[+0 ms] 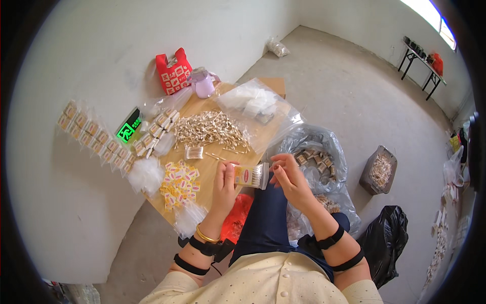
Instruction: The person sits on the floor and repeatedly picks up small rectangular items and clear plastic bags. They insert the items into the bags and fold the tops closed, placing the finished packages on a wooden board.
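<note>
Over my lap, at the table's near edge, my left hand (pixel 224 178) grips the left end of a small clear packet of cotton swabs (pixel 251 176) with a yellow label inside. My right hand (pixel 290 178) is by the packet's right end, thumb and fingers apart and curved toward it; whether a fingertip touches the plastic I cannot tell. Beyond the hands lies a large heap of loose cotton swabs (pixel 210 128). A small bundle of swabs (pixel 194 153) sits in front of that heap. Yellow-and-white label cards (pixel 179 183) are piled left of my left hand.
Filled packets (pixel 91 134) stretch along the wall side. Clear bags (pixel 146 175) lie at the table's left edge. A lilac jug (pixel 204 86) and red bag (pixel 173 71) stand behind. At right are a plastic-lined container (pixel 329 144), a grey bin of swabs (pixel 379 171) and a black bag (pixel 385 243).
</note>
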Motion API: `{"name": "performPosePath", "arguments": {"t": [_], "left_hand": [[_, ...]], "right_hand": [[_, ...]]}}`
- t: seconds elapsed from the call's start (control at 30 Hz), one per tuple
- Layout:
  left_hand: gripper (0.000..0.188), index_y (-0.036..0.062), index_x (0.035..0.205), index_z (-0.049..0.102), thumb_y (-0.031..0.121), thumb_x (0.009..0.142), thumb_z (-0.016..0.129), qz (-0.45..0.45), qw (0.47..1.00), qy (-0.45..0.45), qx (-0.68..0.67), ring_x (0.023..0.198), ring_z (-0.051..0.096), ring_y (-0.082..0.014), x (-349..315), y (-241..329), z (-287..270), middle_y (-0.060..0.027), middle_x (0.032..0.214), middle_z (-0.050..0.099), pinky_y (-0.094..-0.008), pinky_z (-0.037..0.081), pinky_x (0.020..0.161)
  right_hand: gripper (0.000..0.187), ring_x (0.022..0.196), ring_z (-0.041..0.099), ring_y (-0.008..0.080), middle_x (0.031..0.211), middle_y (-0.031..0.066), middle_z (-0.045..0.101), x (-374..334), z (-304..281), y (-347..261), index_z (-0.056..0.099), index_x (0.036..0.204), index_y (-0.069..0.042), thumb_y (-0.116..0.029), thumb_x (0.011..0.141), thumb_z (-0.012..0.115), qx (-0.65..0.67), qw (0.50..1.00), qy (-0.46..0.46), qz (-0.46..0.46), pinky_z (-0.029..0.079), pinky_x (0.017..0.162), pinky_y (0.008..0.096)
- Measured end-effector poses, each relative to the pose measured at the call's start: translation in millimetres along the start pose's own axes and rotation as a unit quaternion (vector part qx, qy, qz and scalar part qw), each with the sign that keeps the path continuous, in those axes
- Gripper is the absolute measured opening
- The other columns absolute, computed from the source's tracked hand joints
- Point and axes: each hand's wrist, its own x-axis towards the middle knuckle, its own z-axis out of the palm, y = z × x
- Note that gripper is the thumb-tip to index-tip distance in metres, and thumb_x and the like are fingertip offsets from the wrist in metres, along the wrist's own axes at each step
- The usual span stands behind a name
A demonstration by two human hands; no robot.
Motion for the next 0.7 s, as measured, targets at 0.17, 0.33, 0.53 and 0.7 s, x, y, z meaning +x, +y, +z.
{"name": "performPosePath", "arguments": {"t": [0.17, 0.33, 0.53, 0.7], "left_hand": [[0.025, 0.0029, 0.111, 0.052, 0.024, 0.105, 0.04, 0.181, 0.97, 0.062, 0.147, 0.059, 0.049, -0.0108, -7.5, 16.7, 25.0, -0.0045, 0.073, 0.055, -0.0268, 0.04, 0.056], [0.022, 0.0034, 0.114, 0.049, 0.022, 0.105, 0.042, 0.106, 0.994, 0.013, 0.027, 0.06, 0.05, -0.0074, -10.3, 21.9, 28.3, -0.0034, 0.075, 0.057, -0.0234, 0.04, 0.056], [0.017, 0.0023, 0.114, 0.049, 0.013, 0.101, 0.049, 0.104, 0.994, -0.014, -0.021, 0.06, 0.053, -0.0068, -11.7, 27.1, 25.5, -0.0052, 0.072, 0.06, -0.0237, 0.041, 0.052], [0.019, -0.0002, 0.115, 0.046, 0.005, 0.098, 0.051, 0.303, 0.904, 0.025, 0.3, 0.062, 0.055, -0.0086, -3.6, 17.0, 19.7, -0.0047, 0.078, 0.061, -0.0255, 0.043, 0.053]], "right_hand": [[0.024, 0.072, 0.056, 0.0142, 0.081, 0.0091, 0.056, 3.8, 28.3, -0.9, 0.05, 0.108, 0.0, -0.023, 0.103, 0.047, -0.046, 0.998, 0.05, 0.002, 0.046, 0.067, 0.0293], [0.023, 0.072, 0.053, 0.0158, 0.078, 0.0099, 0.057, 11.3, 34.1, 0.7, 0.051, 0.099, 0.0, -0.023, 0.102, 0.05, -0.041, 0.991, 0.124, -0.029, 0.045, 0.067, 0.0306], [0.026, 0.06, 0.05, 0.0142, 0.069, 0.0086, 0.053, 20.9, 27.9, 16.5, 0.05, 0.097, -0.001, -0.026, 0.103, 0.049, -0.011, 0.987, 0.156, -0.046, 0.042, 0.057, 0.0309], [0.025, 0.057, 0.047, 0.0104, 0.062, 0.0048, 0.048, 15.3, 37.0, 7.1, 0.05, 0.098, -0.002, -0.025, 0.105, 0.045, 0.038, 0.986, 0.158, -0.037, 0.039, 0.053, 0.028]]}}
